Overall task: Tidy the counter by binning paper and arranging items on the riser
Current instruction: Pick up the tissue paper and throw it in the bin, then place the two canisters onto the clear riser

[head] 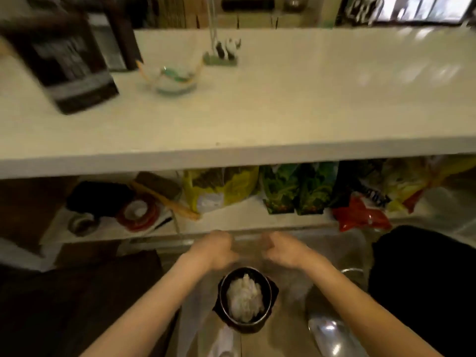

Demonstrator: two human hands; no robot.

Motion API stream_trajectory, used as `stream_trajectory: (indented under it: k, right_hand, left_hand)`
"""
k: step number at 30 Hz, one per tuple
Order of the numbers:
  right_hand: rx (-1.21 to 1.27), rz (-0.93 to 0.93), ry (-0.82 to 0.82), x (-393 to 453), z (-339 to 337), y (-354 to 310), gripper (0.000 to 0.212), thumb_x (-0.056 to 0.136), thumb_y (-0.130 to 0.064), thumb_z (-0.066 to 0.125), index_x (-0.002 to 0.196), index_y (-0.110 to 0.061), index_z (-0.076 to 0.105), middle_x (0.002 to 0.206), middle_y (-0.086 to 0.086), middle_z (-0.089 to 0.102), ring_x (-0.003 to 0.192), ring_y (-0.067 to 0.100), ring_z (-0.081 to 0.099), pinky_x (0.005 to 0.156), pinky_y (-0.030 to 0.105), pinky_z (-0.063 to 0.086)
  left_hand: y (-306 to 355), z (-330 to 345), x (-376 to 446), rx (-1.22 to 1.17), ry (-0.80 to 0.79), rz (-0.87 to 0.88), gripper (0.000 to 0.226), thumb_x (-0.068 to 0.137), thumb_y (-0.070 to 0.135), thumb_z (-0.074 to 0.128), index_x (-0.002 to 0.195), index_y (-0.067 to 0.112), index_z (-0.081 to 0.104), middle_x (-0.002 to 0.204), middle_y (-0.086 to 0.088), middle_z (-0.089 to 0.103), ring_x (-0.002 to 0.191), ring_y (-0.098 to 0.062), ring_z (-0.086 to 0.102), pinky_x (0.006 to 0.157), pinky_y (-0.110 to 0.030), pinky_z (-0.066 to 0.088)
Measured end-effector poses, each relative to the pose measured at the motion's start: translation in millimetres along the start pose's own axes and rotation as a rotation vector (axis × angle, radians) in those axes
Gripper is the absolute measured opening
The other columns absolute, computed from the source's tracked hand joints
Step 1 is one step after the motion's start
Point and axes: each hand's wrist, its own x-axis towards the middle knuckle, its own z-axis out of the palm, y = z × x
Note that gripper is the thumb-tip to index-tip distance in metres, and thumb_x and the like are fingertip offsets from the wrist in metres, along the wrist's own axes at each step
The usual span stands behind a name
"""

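Hands first: the left hand (215, 247) and the right hand (282, 249) are held out side by side below the front edge of the white bench (257, 109), close to each other but not touching. Both are curled, the fingers (221, 238) of the left drawn in toward the palm and those of the right bent the same way. The picture is blurred there, and I cannot tell whether either hand grips anything, though a faint clear film seems to stretch between them.

Directly beneath the wrists stands a small dark bin (246, 300), round-mouthed, with crumpled white paper (244, 297) lying inside it.

On the bench top, toward the far left, a dark box (69, 70) stands tilted in the wide-angle view. Just to its right sits a clear glass bowl (171, 76) with something green in it, and behind the bowl a small black-and-white panda figure (228, 50) stands on a pale green base.

Under the bench runs a lower shelf (231, 220). On it, from left to right, sit a roll of tape (82, 222), a red-rimmed round container (137, 212), a yellow bag (219, 189), two green packets (298, 189) side by side and a red packet (360, 215) at the shelf's front edge. A shiny metal spoon-like object (332, 333) lies at the lower right, beside the right forearm.
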Motion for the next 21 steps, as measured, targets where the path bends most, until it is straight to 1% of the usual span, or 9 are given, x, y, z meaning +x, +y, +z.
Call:
stream_trajectory:
  k: [1,3,7,9,10,12,14,17,21]
  right_hand:
    - [-0.016,-0.029,0.013,-10.0,-17.8,-14.5,0.03,0.081,-0.021,0.054,0.107,-0.007,0.057,0.113,0.015,0.062,0.103,0.03,0.057,0.084,0.036,0.049]
    - [-0.054,-0.098,0.028,-31.5,-49.6,-43.6,0.032,0.082,-0.027,0.055,0.109,-0.01,0.056,0.115,0.013,0.061,0.102,0.027,0.057,0.081,0.033,0.047]
    - [-0.112,-0.205,0.041,-67.7,-97.5,-96.6,0.035,0.081,-0.034,0.058,0.108,-0.012,0.057,0.11,0.009,0.061,0.093,0.022,0.057,0.075,0.031,0.046]
    - [-0.148,-0.279,0.054,-80.3,-117.6,-119.9,0.032,0.081,-0.034,0.057,0.102,-0.01,0.058,0.102,0.009,0.063,0.086,0.021,0.057,0.071,0.032,0.045]
    - [-0.16,-0.311,0.063,-84.2,-126.9,-130.7,0.031,0.081,-0.034,0.057,0.101,-0.011,0.058,0.1,0.009,0.063,0.086,0.022,0.058,0.071,0.033,0.045]
    - [-0.181,-0.364,0.095,-88.5,-143.2,-151.7,0.033,0.08,-0.035,0.057,0.106,-0.014,0.057,0.105,0.007,0.063,0.092,0.021,0.058,0.079,0.035,0.048]
    - [-0.179,-0.412,0.132,-86.3,-155.5,-171.3,0.037,0.08,-0.036,0.057,0.111,-0.018,0.054,0.106,0.004,0.062,0.091,0.017,0.058,0.081,0.031,0.05]
    - [-0.125,-0.476,0.199,-71.3,-166.1,-200.6,0.037,0.079,-0.037,0.059,0.111,-0.02,0.053,0.093,0.0,0.062,0.081,0.013,0.058,0.07,0.024,0.047]
    - [-0.091,-0.566,0.278,-38.6,-174.6,-239.8,0.037,0.08,-0.035,0.059,0.112,-0.019,0.053,0.09,-0.002,0.059,0.078,0.011,0.056,0.06,0.017,0.04]
  left_hand:
    - [4.3,-20.9,-14.0,-0.008,0.041,0.01,0.047,0.085,0.036,0.049,0.125,0.012,0.047,0.128,-0.015,0.054,0.113,-0.03,0.053,0.09,-0.037,0.047]
    - [11.2,-58.2,-44.1,-0.034,0.126,0.024,0.052,0.084,0.039,0.051,0.131,0.018,0.043,0.132,-0.011,0.053,0.117,-0.028,0.052,0.094,-0.037,0.047]
    - [14.9,-122.5,-100.6,-0.084,0.321,0.076,0.043,0.081,0.039,0.053,0.12,0.02,0.054,0.114,-0.003,0.064,0.1,-0.021,0.061,0.087,-0.038,0.051]
    - [11.5,-150.5,-122.3,-0.107,0.378,0.09,0.04,0.082,0.038,0.054,0.119,0.021,0.055,0.114,-0.001,0.064,0.099,-0.018,0.06,0.088,-0.035,0.051]
    - [8.7,-163.6,-131.2,-0.105,0.4,0.08,0.041,0.083,0.038,0.054,0.121,0.022,0.054,0.115,-0.001,0.063,0.101,-0.017,0.059,0.089,-0.034,0.05]
    - [0.6,-186.4,-145.1,-0.118,0.468,0.044,0.044,0.083,0.04,0.054,0.123,0.023,0.052,0.116,0.0,0.063,0.102,-0.016,0.059,0.091,-0.035,0.049]
    - [-9.8,-204.0,-154.4,-0.161,0.582,0.013,0.044,0.082,0.041,0.056,0.123,0.024,0.052,0.115,0.0,0.064,0.1,-0.015,0.06,0.091,-0.038,0.05]
    - [-30.4,-220.1,-162.9,-0.222,0.766,-0.024,0.049,0.082,0.038,0.057,0.128,0.025,0.046,0.12,-0.001,0.06,0.099,-0.015,0.06,0.089,-0.037,0.051]
    - [-64.5,-232.2,-163.6,-0.228,0.993,-0.071,0.059,0.081,0.035,0.059,0.134,0.022,0.038,0.132,-0.003,0.053,0.112,-0.018,0.055,0.091,-0.035,0.048]
